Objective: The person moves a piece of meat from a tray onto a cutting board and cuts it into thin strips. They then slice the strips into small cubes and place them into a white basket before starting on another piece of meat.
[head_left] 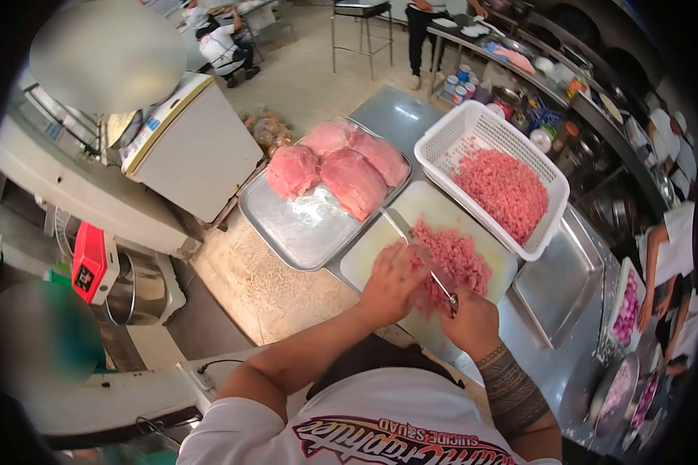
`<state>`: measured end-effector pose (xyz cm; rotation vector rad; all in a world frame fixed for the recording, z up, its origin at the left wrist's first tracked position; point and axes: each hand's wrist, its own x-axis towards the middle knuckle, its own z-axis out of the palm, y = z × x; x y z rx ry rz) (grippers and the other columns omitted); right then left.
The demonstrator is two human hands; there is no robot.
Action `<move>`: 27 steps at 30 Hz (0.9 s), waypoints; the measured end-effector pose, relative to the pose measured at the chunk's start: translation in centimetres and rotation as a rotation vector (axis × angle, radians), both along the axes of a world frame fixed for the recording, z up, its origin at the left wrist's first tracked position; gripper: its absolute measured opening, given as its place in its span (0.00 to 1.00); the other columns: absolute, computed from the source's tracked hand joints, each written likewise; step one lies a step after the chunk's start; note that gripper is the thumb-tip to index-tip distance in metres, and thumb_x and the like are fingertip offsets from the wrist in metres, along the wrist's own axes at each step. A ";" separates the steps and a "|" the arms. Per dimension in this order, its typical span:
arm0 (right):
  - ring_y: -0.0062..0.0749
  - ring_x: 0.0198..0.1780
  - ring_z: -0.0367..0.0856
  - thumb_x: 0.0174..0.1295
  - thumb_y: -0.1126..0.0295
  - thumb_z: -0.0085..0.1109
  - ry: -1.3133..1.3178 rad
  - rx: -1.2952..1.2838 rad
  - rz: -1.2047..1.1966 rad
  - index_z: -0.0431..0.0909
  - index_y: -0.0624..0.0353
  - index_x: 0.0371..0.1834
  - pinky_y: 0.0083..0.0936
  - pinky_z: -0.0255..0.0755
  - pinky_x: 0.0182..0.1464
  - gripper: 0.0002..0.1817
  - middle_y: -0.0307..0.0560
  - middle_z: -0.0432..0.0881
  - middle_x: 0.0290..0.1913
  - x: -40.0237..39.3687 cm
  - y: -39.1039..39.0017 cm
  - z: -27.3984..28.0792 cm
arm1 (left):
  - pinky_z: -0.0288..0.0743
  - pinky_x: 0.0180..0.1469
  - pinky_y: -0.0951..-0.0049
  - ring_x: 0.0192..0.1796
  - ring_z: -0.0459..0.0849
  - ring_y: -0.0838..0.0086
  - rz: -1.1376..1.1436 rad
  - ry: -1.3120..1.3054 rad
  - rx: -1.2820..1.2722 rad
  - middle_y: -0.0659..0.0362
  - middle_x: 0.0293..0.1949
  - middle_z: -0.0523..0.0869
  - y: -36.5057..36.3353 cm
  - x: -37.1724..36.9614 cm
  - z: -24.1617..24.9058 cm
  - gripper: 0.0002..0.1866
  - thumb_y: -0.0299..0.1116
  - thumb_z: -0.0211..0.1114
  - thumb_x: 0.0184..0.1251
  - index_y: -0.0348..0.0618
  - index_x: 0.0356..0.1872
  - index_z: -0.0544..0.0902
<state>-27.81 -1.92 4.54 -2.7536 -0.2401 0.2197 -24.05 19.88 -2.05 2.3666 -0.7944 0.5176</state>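
My right hand (473, 318) is closed round the handle of a long knife (396, 224), whose blade slants toward the far left. Bent fingers of my left hand (390, 285) are on the middle of the blade; part of the blade and the fingertips are hard to make out there. Beneath both hands, chopped pink meat (459, 260) is heaped on a pale cutting board (366, 260). Beyond the board to the left, a metal tray (275, 225) bears several large pieces of raw meat (352, 180). A white perforated basket (447, 149) of diced meat (502, 188) stands beyond the board to the right.
A shallow metal tray (552, 288) lies right of the board on the steel table (520, 380). Farther right, other people's hands (648, 311) are by a tray of purple pieces (627, 306) and bowls (614, 391). A white chest (198, 147) and a red mixer (95, 263) stand left.
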 end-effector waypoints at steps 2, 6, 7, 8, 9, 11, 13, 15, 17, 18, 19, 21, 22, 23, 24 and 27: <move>0.55 0.39 0.89 0.64 0.66 0.65 -0.102 -0.046 0.063 0.78 0.64 0.47 0.51 0.81 0.43 0.14 0.58 0.87 0.34 -0.9 -0.9 0.0 | 0.54 0.80 0.27 0.84 0.59 0.36 -0.172 -0.006 0.146 0.46 0.84 0.63 -1.8 0.2 0.7 0.38 0.33 0.71 0.64 0.53 0.79 0.74; 0.47 0.41 0.87 0.56 0.66 0.73 -0.267 -0.188 0.103 0.79 0.59 0.37 0.43 0.79 0.43 0.13 0.50 0.85 0.35 -2.6 -1.2 -0.4 | 0.47 0.81 0.22 0.87 0.51 0.37 -0.399 0.137 0.450 0.47 0.86 0.58 -4.7 1.6 0.0 0.43 0.37 0.72 0.64 0.55 0.83 0.68; 0.44 0.42 0.86 0.53 0.67 0.73 -0.278 -0.193 0.116 0.79 0.58 0.36 0.40 0.78 0.44 0.13 0.48 0.85 0.36 -3.0 -1.2 -0.2 | 0.45 0.81 0.21 0.87 0.51 0.38 -0.365 0.078 0.458 0.48 0.87 0.58 -5.2 2.0 -0.4 0.43 0.38 0.72 0.66 0.51 0.83 0.67; 0.44 0.42 0.86 0.55 0.69 0.70 -0.244 -0.195 0.092 0.78 0.58 0.37 0.40 0.78 0.45 0.11 0.48 0.84 0.35 -3.7 -1.4 0.2 | 0.44 0.82 0.22 0.87 0.51 0.38 -0.387 0.116 0.469 0.48 0.87 0.58 -5.2 2.3 -0.7 0.43 0.38 0.72 0.67 0.49 0.83 0.67; 0.44 0.42 0.86 0.57 0.71 0.67 -0.213 -0.194 0.071 0.78 0.58 0.38 0.41 0.78 0.46 0.09 0.48 0.84 0.35 -4.3 -1.4 0.6 | 0.43 0.82 0.23 0.88 0.51 0.38 -0.405 0.152 0.483 0.48 0.87 0.59 -4.9 2.9 -0.3 0.43 0.39 0.72 0.67 0.47 0.83 0.66; 0.44 0.41 0.85 0.58 0.72 0.66 -0.180 -0.181 0.005 0.77 0.57 0.39 0.41 0.77 0.46 0.08 0.48 0.83 0.34 -5.7 -1.3 0.9 | 0.41 0.83 0.24 0.88 0.50 0.38 -0.418 0.180 0.521 0.47 0.86 0.59 -3.8 4.2 -1.1 0.44 0.40 0.72 0.66 0.43 0.83 0.66; 0.44 0.40 0.85 0.57 0.71 0.67 -0.178 -0.162 -0.081 0.77 0.56 0.38 0.42 0.77 0.46 0.09 0.47 0.83 0.33 -8.4 -2.1 0.7 | 0.39 0.84 0.26 0.88 0.49 0.38 -0.409 0.160 0.559 0.47 0.86 0.60 -2.5 6.2 -2.9 0.46 0.42 0.74 0.65 0.40 0.83 0.65; 0.45 0.39 0.85 0.55 0.70 0.69 -0.157 -0.185 -0.196 0.79 0.56 0.42 0.42 0.78 0.46 0.12 0.47 0.83 0.32 -11.5 -3.0 0.5 | 0.38 0.85 0.29 0.88 0.52 0.39 -0.413 0.263 0.607 0.46 0.85 0.62 -1.3 8.4 -2.1 0.46 0.44 0.72 0.66 0.40 0.83 0.65; 0.46 0.38 0.86 0.55 0.69 0.70 -0.126 -0.178 -0.346 0.82 0.57 0.46 0.43 0.79 0.45 0.15 0.47 0.83 0.31 -14.3 -3.4 0.0 | 0.39 0.86 0.32 0.87 0.54 0.40 -0.421 0.309 0.579 0.42 0.84 0.63 0.3 11.2 -4.3 0.46 0.50 0.69 0.72 0.37 0.83 0.64; 0.46 0.37 0.86 0.55 0.69 0.71 -0.108 -0.161 -0.441 0.83 0.58 0.49 0.44 0.80 0.45 0.17 0.47 0.84 0.31 -15.5 -3.4 -0.4 | 0.39 0.86 0.32 0.87 0.54 0.40 -0.395 0.315 0.439 0.40 0.84 0.63 0.9 12.8 -6.3 0.45 0.52 0.68 0.74 0.36 0.83 0.63; 0.47 0.36 0.86 0.56 0.69 0.71 -0.091 -0.143 -0.534 0.84 0.58 0.51 0.45 0.80 0.44 0.19 0.47 0.84 0.31 -16.1 -3.4 -0.7 | 0.39 0.86 0.32 0.87 0.54 0.41 -0.366 0.323 0.297 0.39 0.84 0.63 1.1 14.3 -8.0 0.45 0.53 0.66 0.75 0.34 0.83 0.63; 0.49 0.36 0.88 0.57 0.68 0.71 -0.065 -0.164 -0.678 0.84 0.58 0.55 0.46 0.82 0.43 0.21 0.48 0.86 0.31 -16.7 -3.0 -1.7 | 0.39 0.86 0.34 0.87 0.54 0.42 -0.332 0.369 0.112 0.37 0.83 0.62 0.6 16.8 -10.2 0.45 0.55 0.63 0.78 0.33 0.83 0.62; 0.50 0.36 0.88 0.58 0.68 0.71 -0.053 -0.173 -0.750 0.85 0.58 0.57 0.47 0.82 0.42 0.22 0.49 0.87 0.32 -16.8 -2.6 -2.2 | 0.39 0.86 0.35 0.87 0.54 0.43 -0.329 0.402 0.066 0.36 0.83 0.62 -0.4 18.4 -10.7 0.44 0.55 0.62 0.79 0.33 0.83 0.62; 0.51 0.36 0.89 0.59 0.68 0.71 -0.038 -0.152 -0.804 0.85 0.58 0.57 0.47 0.83 0.42 0.21 0.50 0.88 0.32 -16.6 -2.4 -2.6 | 0.39 0.87 0.37 0.87 0.55 0.44 -0.325 0.433 0.020 0.35 0.83 0.62 -1.2 19.5 -11.2 0.44 0.56 0.61 0.80 0.33 0.84 0.61; 0.52 0.37 0.89 0.59 0.67 0.70 -0.026 -0.128 -0.857 0.85 0.57 0.56 0.48 0.83 0.42 0.20 0.52 0.89 0.33 -15.8 -2.2 -2.9 | 0.40 0.87 0.39 0.87 0.55 0.44 -0.351 0.451 0.025 0.35 0.84 0.61 -2.2 19.9 -11.7 0.43 0.55 0.61 0.81 0.33 0.84 0.61; 0.54 0.38 0.90 0.61 0.65 0.70 0.006 -0.100 -0.911 0.86 0.56 0.56 0.48 0.84 0.43 0.19 0.55 0.90 0.35 -13.3 -1.8 -4.2 | 0.44 0.88 0.48 0.87 0.58 0.47 -0.459 0.491 0.098 0.35 0.84 0.61 -5.6 17.6 -10.8 0.41 0.54 0.61 0.81 0.35 0.83 0.64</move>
